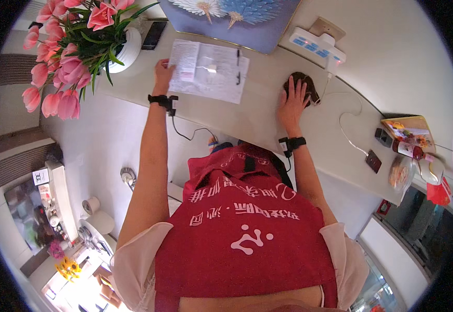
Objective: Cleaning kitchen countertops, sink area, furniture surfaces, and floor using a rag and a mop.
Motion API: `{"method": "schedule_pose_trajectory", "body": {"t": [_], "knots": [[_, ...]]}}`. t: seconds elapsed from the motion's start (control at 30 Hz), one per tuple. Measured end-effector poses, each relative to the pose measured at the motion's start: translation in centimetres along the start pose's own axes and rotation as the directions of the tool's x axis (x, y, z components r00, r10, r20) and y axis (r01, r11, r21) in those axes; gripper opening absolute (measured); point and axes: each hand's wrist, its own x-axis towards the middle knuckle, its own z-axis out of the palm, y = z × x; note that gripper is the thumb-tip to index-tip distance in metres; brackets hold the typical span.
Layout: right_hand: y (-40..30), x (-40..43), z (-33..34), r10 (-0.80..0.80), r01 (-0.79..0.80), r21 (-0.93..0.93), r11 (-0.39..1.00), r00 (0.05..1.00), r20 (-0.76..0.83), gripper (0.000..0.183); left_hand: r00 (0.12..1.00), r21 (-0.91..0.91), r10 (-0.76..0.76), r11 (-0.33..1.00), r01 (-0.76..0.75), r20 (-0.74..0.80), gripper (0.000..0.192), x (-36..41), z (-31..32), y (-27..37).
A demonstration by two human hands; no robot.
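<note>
My left hand (pixel 163 78) is at the left edge of some printed sheets (pixel 218 91), its thumb and curled fingers pinching that edge. On the sheets lie a small white plug or connector (pixel 211 69) and two thin black objects, possibly clips, near the right edge. My right hand (pixel 292 105) rests palm down on a dark, soft-looking item (pixel 309 84), perhaps a pouch, with its fingers spread over it. What lies beneath that palm is hidden. Both wrists wear black straps with small cabled devices.
Pink tulips in a white ribbed pot (pixel 129 52) stand left, beside a black phone (pixel 154 36). A framed feather picture (pixel 230 23) leans at the back. A power strip (pixel 316 46) feeds a white cable (pixel 341 121). Right are a dark flat device (pixel 373 161), a bottle (pixel 408 149) and a plastic tub (pixel 400 173).
</note>
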Motion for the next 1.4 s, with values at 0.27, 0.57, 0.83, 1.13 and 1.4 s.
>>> {"method": "schedule_pose_trajectory", "body": {"t": [0.27,0.57,0.83,1.13,1.4], "knots": [[-0.7,2.0,3.0,0.056,-0.065,-0.118,0.991,0.995,-0.083,0.05,0.984,0.34,0.154,0.933,-0.116,-0.087,0.043,6.5,-6.2,-0.1],[-10.9,-3.5,3.9,-0.031,0.034,-0.061,0.998,0.998,0.047,0.049,0.733,0.474,0.674,0.618,-0.627,0.092,0.046,-0.8,-6.7,5.0],[-19.1,-8.8,2.6,-0.22,0.208,0.073,0.975,0.931,0.29,0.051,0.616,0.25,0.645,0.571,-0.782,0.452,0.038,-10.1,-5.1,4.7],[-13.5,-3.7,4.1,-0.237,0.242,-0.016,0.97,0.96,0.151,0.048,0.632,0.231,0.655,0.596,-0.769,0.414,0.031,-12.8,-6.2,5.2],[1.1,5.3,5.5,-0.012,-0.019,-0.158,0.987,0.98,-0.197,0.047,0.726,0.237,0.573,0.698,-0.675,0.38,0.029,-16.0,-5.9,4.7]]}}
